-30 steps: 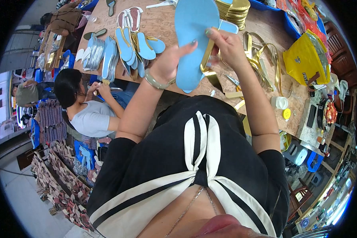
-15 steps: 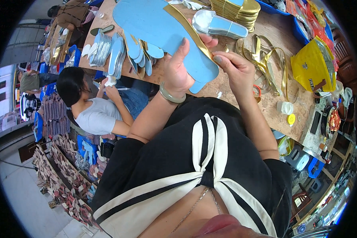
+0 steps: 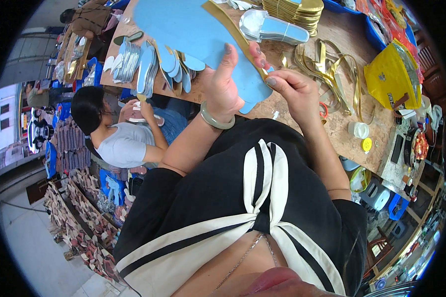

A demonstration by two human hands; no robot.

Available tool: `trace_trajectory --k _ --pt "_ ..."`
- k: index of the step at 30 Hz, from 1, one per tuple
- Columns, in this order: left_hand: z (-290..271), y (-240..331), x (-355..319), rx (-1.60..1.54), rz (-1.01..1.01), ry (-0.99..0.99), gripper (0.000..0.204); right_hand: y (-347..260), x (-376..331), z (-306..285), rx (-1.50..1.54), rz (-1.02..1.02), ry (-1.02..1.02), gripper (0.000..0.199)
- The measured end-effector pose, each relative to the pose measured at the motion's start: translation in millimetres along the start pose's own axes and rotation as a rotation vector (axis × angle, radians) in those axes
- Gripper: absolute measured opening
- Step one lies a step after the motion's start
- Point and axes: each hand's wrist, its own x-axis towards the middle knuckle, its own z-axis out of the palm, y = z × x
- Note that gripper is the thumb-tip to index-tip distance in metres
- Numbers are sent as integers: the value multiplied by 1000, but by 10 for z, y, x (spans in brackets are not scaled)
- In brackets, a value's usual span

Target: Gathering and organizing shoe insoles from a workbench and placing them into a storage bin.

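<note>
A light blue insole is held up over the table, with a gold strip running along its right edge. My left hand grips the insole, thumb on the near face and fingers coming round the gold edge from behind. At the lower end of that edge, my right hand is closed in a pinch on the gold strip, thumb and forefinger together. My right fingertips are very near the left ones. A tangle of loose gold strips lies on the table beyond my right hand.
Stacked insoles stand at the table's left, a wrapped bundle and gold stack farther back. Red-handled scissors, a jar, a yellow lid and a yellow bag are right. A co-worker sits left.
The insole has shifted slightly up and left, and my left fingers show more over the gold edge. My right hand keeps its pinch. The co-worker's hands now hold a different, pinkish piece.
</note>
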Motion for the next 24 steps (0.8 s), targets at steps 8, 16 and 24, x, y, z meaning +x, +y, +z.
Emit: trace_trajectory --k 8,16,24 --pt "-166 -88 -267 663 8 -46 27 285 -44 -58 -122 100 2 22" --pt "-340 238 6 543 110 191 29 168 132 -88 143 237 -29 10" --pt "26 745 175 2072 810 -573 60 -455 446 -155 -657 -386 -231 7"
